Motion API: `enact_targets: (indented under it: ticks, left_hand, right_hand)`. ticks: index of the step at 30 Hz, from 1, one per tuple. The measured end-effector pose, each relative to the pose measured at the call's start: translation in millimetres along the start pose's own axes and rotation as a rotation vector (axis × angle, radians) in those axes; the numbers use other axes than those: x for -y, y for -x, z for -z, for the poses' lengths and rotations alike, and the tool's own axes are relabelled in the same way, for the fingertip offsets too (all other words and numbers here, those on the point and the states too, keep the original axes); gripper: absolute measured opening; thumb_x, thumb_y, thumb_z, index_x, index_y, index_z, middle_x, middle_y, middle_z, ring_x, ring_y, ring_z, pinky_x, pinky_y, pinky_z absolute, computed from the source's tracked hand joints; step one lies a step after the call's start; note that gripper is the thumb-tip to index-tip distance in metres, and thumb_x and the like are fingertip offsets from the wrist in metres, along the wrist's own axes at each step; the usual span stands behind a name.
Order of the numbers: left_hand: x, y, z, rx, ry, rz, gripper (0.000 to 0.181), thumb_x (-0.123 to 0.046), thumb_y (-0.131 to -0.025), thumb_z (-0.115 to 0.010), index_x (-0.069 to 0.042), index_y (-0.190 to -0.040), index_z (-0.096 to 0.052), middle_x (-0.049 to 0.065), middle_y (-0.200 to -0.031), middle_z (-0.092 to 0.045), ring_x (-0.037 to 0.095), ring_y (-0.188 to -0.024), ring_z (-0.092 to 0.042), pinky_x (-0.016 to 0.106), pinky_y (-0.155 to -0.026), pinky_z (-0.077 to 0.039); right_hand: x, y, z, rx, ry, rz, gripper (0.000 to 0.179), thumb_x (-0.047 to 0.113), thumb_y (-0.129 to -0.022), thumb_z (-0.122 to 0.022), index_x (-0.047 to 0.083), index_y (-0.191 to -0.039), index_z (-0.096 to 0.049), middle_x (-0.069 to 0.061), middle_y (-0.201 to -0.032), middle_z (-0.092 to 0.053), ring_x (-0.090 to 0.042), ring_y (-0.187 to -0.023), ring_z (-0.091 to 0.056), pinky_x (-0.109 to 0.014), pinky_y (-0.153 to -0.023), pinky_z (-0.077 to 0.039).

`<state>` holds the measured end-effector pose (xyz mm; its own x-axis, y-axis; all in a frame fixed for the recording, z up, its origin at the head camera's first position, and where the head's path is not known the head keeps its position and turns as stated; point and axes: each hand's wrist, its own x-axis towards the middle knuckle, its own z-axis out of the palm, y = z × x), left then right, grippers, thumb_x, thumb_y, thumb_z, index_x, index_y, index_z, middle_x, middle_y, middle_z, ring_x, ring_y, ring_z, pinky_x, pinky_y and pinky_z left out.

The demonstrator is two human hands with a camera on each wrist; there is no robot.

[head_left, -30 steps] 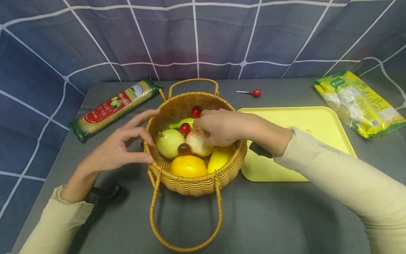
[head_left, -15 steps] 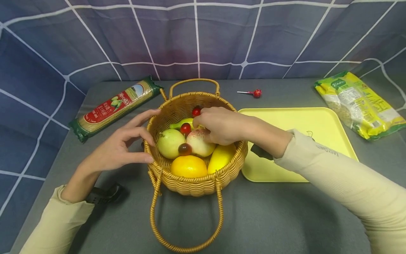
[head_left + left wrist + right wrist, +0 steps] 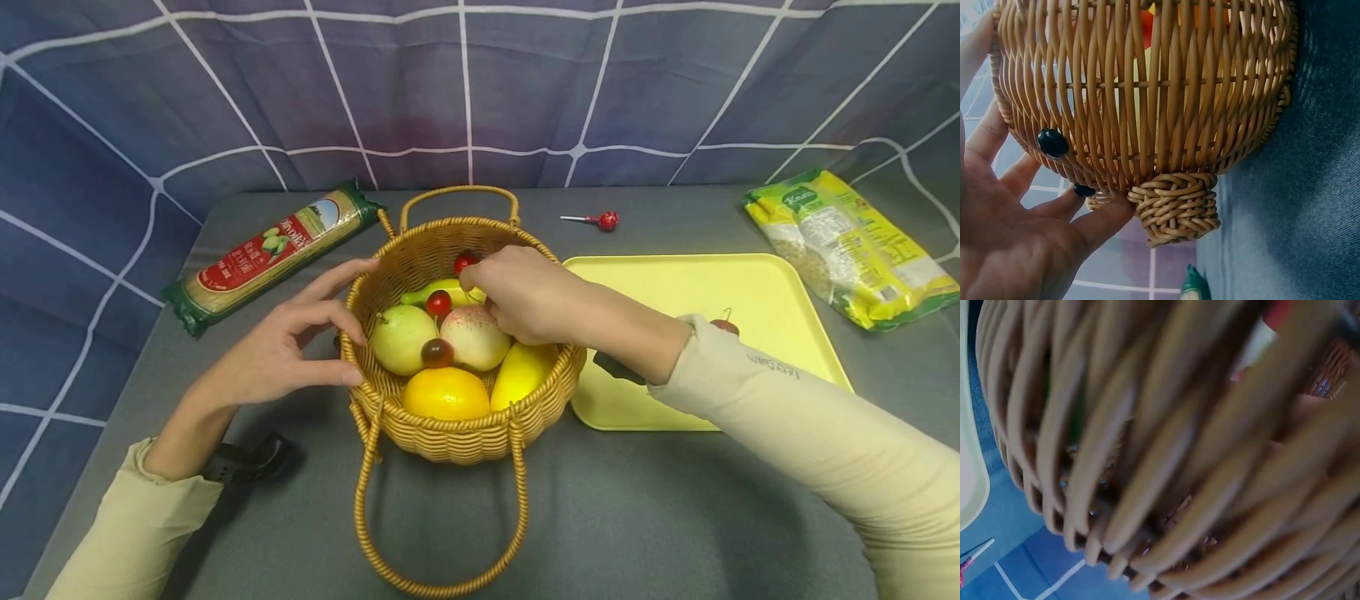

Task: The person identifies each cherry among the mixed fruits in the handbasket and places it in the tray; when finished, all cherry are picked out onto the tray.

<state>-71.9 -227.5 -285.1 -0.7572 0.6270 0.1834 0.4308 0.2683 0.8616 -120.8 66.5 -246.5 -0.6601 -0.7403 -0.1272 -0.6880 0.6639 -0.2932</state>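
My left hand (image 3: 288, 337) rests against the left rim of the wicker basket (image 3: 457, 442), fingers spread; in the left wrist view its thumb touches the weave beside a woven knob (image 3: 1175, 209). Into the basket from the right reaches my right hand (image 3: 525, 296), fingers curled. A thin stem shows by its fingertips, beside a red cherry (image 3: 463, 262), but I cannot tell what they hold. Below lie a peach (image 3: 475, 337), a banana (image 3: 435, 292), a green pear (image 3: 401, 339), an orange (image 3: 446, 394), a long yellow fruit (image 3: 522, 375), another cherry (image 3: 438, 303) and a dark cherry (image 3: 437, 352).
A yellow tray (image 3: 637, 408) with a dark red cherry (image 3: 725, 326) stands to the right, partly under my right sleeve. Behind are a spaghetti pack (image 3: 273, 250), a red lollipop (image 3: 606, 221) and a yellow-green food bag (image 3: 847, 246). The basket's front handle (image 3: 442, 590) lies forward.
My right hand has shifted slightly up and right inside the basket, uncovering more of the peach and banana. The cherry on the tray has come out from behind my sleeve. My left hand stays put.
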Motion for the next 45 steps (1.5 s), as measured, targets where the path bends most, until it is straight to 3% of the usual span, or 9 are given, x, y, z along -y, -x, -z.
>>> enact_targets:
  ticks: [4,10,15,23,27,30,35,41,45]
  left_hand:
    - [2.5,0.6,0.4,0.001,0.004,-0.033,0.036,0.01,-0.072,-0.08,-0.014,-0.096,-0.066,0.009,-0.159,-0.025,0.031,-0.141,-0.028,0.026,-0.11,-0.033]
    - [2.4,1.3,0.9,0.003,0.008,-0.043,0.035,0.009,-0.073,-0.08,-0.014,-0.096,-0.067,0.01,-0.159,-0.026,0.031,-0.141,-0.028,0.026,-0.11,-0.034]
    - [2.8,0.8,0.8,0.001,-0.002,-0.037,0.034,0.011,-0.072,-0.08,-0.01,-0.096,-0.067,0.009,-0.159,-0.026,0.03,-0.141,-0.028,0.027,-0.11,-0.033]
    - [3.8,1.0,0.7,-0.003,-0.004,-0.044,0.035,0.012,-0.071,-0.079,-0.009,-0.095,-0.067,0.009,-0.16,-0.025,0.031,-0.142,-0.027,0.026,-0.111,-0.032]
    - [3.8,1.0,0.7,-0.003,-0.003,-0.044,0.034,0.01,-0.072,-0.08,-0.01,-0.096,-0.067,0.008,-0.16,-0.025,0.031,-0.142,-0.026,0.027,-0.111,-0.032]
    - [3.7,1.1,0.7,-0.002,-0.001,-0.048,0.035,0.009,-0.073,-0.08,-0.013,-0.096,-0.067,0.009,-0.16,-0.025,0.03,-0.142,-0.027,0.027,-0.111,-0.032]
    - [3.7,0.7,0.2,-0.006,0.002,-0.05,0.037,0.012,-0.071,-0.079,-0.013,-0.096,-0.067,0.01,-0.159,-0.025,0.03,-0.142,-0.027,0.027,-0.111,-0.032]
    - [3.9,1.6,0.7,-0.007,0.003,-0.048,0.036,0.012,-0.071,-0.079,-0.012,-0.095,-0.067,0.01,-0.159,-0.026,0.03,-0.142,-0.027,0.026,-0.111,-0.032]
    - [4.4,1.9,0.4,-0.004,0.009,-0.048,0.034,0.01,-0.074,-0.079,-0.012,-0.096,-0.067,0.01,-0.159,-0.026,0.029,-0.141,-0.027,0.026,-0.11,-0.033]
  right_hand:
    - [0.3,1.9,-2.4,-0.071,-0.005,0.015,0.017,-0.002,-0.087,-0.061,0.007,-0.1,-0.065,-0.003,-0.074,-0.057,-0.026,-0.075,-0.054,-0.038,-0.072,-0.045]
    - [-1.0,9.0,-4.0,-0.162,-0.097,0.058,0.026,0.018,-0.091,-0.072,0.009,-0.115,-0.065,0.0,-0.095,-0.065,-0.019,-0.088,-0.057,-0.036,-0.08,-0.045]
    - [-2.7,13.6,-4.2,-0.118,-0.137,0.095,0.026,0.016,-0.091,-0.071,0.011,-0.116,-0.068,0.002,-0.099,-0.068,-0.015,-0.087,-0.059,-0.036,-0.079,-0.047]
    - [-1.0,14.4,-5.7,-0.059,-0.085,0.175,0.008,0.007,-0.09,-0.065,0.014,-0.087,-0.068,0.003,-0.073,-0.057,-0.017,-0.068,-0.051,-0.033,-0.063,-0.041]
    - [-1.3,16.0,-6.0,-0.077,-0.105,0.205,0.014,0.003,-0.087,-0.065,0.013,-0.095,-0.072,0.002,-0.08,-0.06,-0.017,-0.073,-0.053,-0.033,-0.068,-0.043]
    - [-2.8,23.3,-2.7,-0.13,-0.182,0.213,0.025,0.005,-0.087,-0.067,0.012,-0.11,-0.073,0.002,-0.096,-0.064,-0.017,-0.083,-0.056,-0.033,-0.077,-0.045]
    - [-5.7,49.7,4.2,-0.256,-0.32,0.242,0.03,0.009,-0.089,-0.069,0.007,-0.119,-0.069,-0.001,-0.112,-0.064,-0.014,-0.092,-0.058,-0.03,-0.076,-0.05]
    - [-12.9,87.1,11.5,-0.475,-0.434,0.286,0.031,0.003,-0.087,-0.072,0.007,-0.117,-0.069,0.003,-0.112,-0.066,-0.011,-0.095,-0.059,-0.027,-0.075,-0.052]
    - [-35.3,110.0,10.3,-0.596,-0.465,0.275,0.035,0.001,-0.085,-0.075,0.008,-0.119,-0.069,-0.002,-0.109,-0.067,-0.018,-0.095,-0.061,-0.026,-0.078,-0.053]
